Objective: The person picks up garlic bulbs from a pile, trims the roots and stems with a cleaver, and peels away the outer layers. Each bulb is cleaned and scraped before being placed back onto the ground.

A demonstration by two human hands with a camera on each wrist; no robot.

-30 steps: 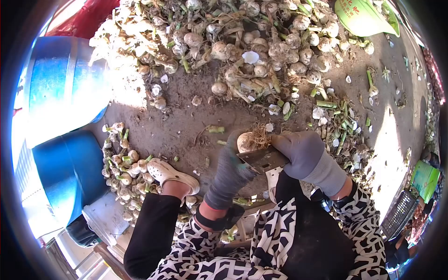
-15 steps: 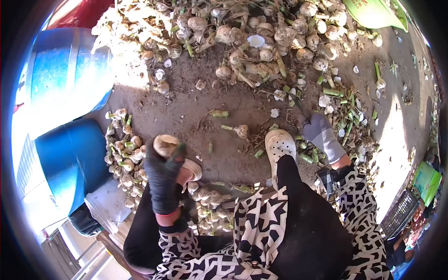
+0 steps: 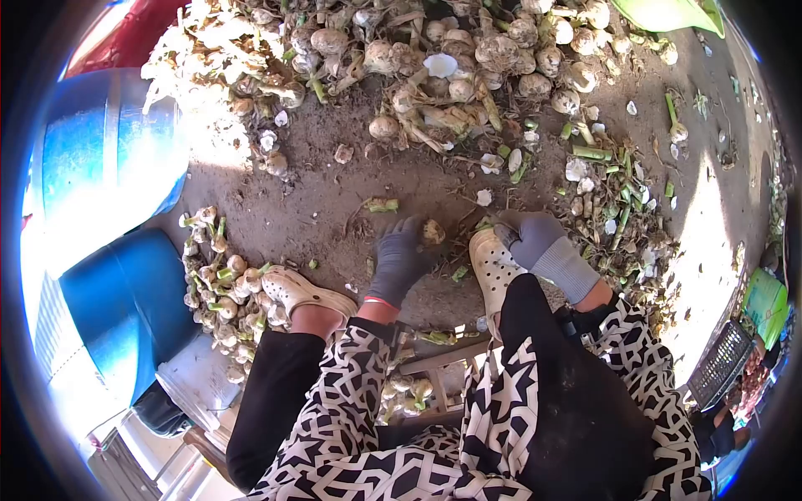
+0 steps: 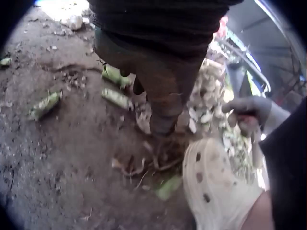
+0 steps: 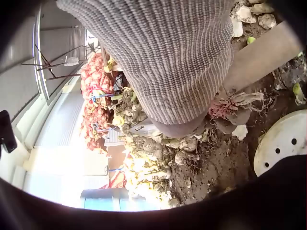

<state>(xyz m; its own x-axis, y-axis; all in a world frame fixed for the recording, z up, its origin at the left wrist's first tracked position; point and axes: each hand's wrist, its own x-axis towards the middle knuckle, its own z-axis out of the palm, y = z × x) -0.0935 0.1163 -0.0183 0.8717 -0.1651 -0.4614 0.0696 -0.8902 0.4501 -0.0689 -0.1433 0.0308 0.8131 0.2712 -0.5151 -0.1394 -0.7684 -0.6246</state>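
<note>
In the head view the gloved left hand point(image 3: 401, 259) reaches down to the soil, its fingers around the near side of a garlic bulb point(image 3: 433, 232). The left wrist view shows the left hand point(image 4: 158, 81) from behind, with the bulb point(image 4: 144, 118) partly hidden by its fingers and roots below. The gloved right hand point(image 3: 535, 242) is beside the right shoe, its fingers curled round a knife whose handle is hidden. A broad flat blade point(image 5: 264, 57) shows beyond the glove cuff point(image 5: 163, 57) in the right wrist view.
A large heap of garlic point(image 3: 451, 83) lies ahead. Trimmed bulbs point(image 3: 221, 288) are piled left, near a blue barrel point(image 3: 125, 309). Cut stems point(image 3: 618, 200) lie right. Pale shoes point(image 3: 497, 271) flank the left hand; a green bag point(image 3: 668, 12) is at top right.
The left hand has moved right, from the trimmed pile's side to the bulb on the soil; the bulb it held before is out of it. The right hand has shifted down and left, toward the shoe.
</note>
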